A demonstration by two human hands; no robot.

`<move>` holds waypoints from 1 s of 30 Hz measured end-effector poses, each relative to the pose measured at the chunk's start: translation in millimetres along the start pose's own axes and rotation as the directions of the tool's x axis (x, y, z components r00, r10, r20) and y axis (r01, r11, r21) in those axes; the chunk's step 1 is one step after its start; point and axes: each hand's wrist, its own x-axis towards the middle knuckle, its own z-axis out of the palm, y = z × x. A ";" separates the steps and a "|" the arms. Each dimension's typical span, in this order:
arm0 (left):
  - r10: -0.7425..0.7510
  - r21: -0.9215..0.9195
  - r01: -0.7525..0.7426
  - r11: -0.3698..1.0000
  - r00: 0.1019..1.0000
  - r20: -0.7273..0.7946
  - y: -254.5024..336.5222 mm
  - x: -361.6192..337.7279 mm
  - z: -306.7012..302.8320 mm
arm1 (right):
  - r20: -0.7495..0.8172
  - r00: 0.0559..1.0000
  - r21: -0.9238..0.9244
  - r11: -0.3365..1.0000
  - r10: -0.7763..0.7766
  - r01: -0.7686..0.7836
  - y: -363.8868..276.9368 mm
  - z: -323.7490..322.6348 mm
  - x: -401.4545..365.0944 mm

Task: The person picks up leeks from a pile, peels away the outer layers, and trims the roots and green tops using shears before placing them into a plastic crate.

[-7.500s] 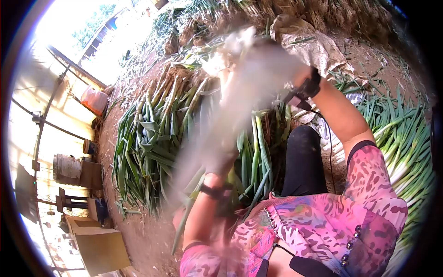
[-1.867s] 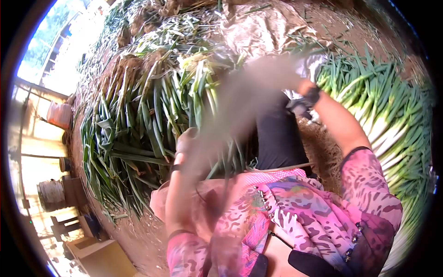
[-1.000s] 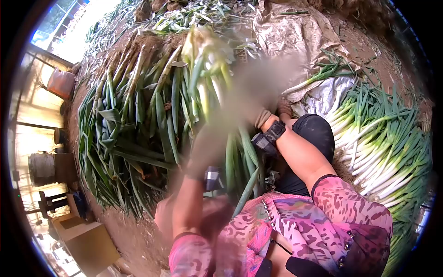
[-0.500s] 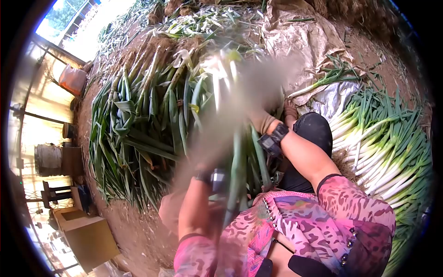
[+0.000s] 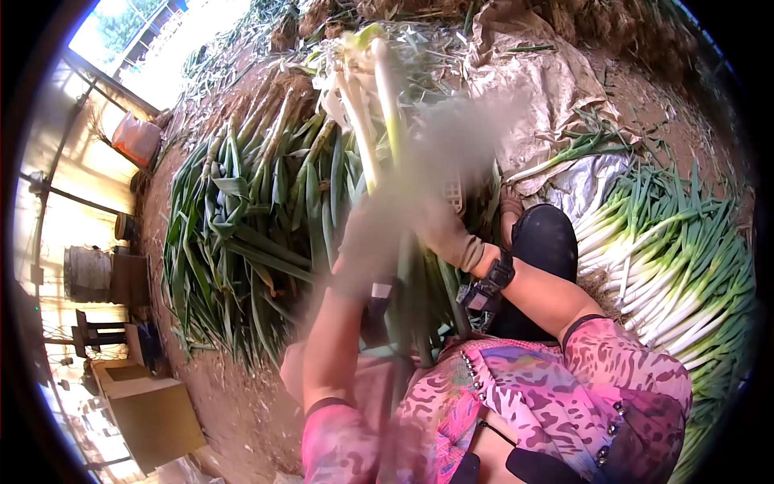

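Note:
A grey blur on the lens covers the middle of the view and part of both gloved hands. My left hand [image 5: 360, 235] is closed around a few green onions [image 5: 355, 109], whose pale stems and roots point up and away from me, with their green leaves hanging towards my lap. Close on the right, my right hand [image 5: 443, 231] is closed on the same stalks, its fingertips partly lost in the blur. Loose outer skin hangs around the stems near the roots.
A large pile of untrimmed green onions [image 5: 250, 218] lies to the left. White-stemmed onions [image 5: 653, 282] are spread at the right. A tan cloth [image 5: 532, 81] covers ground ahead. A cardboard box [image 5: 157, 415] stands at lower left, and a reddish container [image 5: 135, 139] at upper left.
The onion stems now stand out more clearly, further up in view. My right hand has moved slightly down and left, and my left hand has shifted a little upward.

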 end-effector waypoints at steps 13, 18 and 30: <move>-0.168 -0.302 0.164 0.939 0.986 0.013 79.4 -0.9 -4.0 | -0.107 0.926 -0.627 0.748 -0.361 0.219 -31.7 -102.2 53.5; -0.164 -0.001 0.164 0.986 0.986 0.006 38.8 0.3 23.4 | -0.193 0.886 -0.753 0.642 -0.422 0.142 -104.5 -131.4 127.4; -0.420 -0.375 0.457 0.807 0.890 0.179 44.2 -42.9 -15.4 | -0.313 0.940 -0.256 0.941 0.136 -0.221 -55.8 -309.5 214.0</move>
